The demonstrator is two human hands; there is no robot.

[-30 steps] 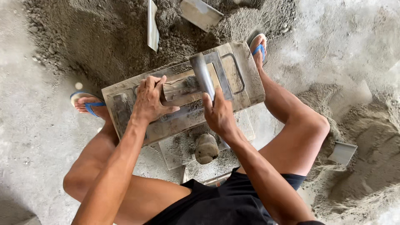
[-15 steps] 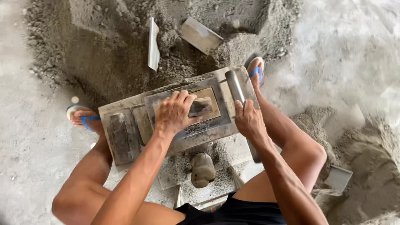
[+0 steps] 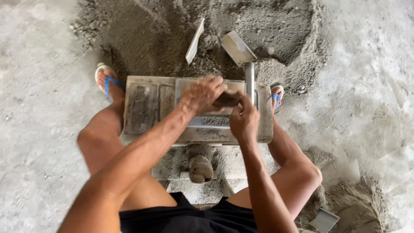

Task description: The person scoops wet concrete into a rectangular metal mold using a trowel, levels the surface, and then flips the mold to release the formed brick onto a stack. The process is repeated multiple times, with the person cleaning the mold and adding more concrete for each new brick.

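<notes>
Both hands have drawn together since before, left hand (image 3: 202,92) and right hand (image 3: 243,121) pinching a dark lump (image 3: 226,100) over the mould (image 3: 142,108)

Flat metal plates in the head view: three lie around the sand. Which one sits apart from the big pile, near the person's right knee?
The grey plate at the bottom right, lying beside the small sand heap. The other two stick out of the large pile.
</notes>
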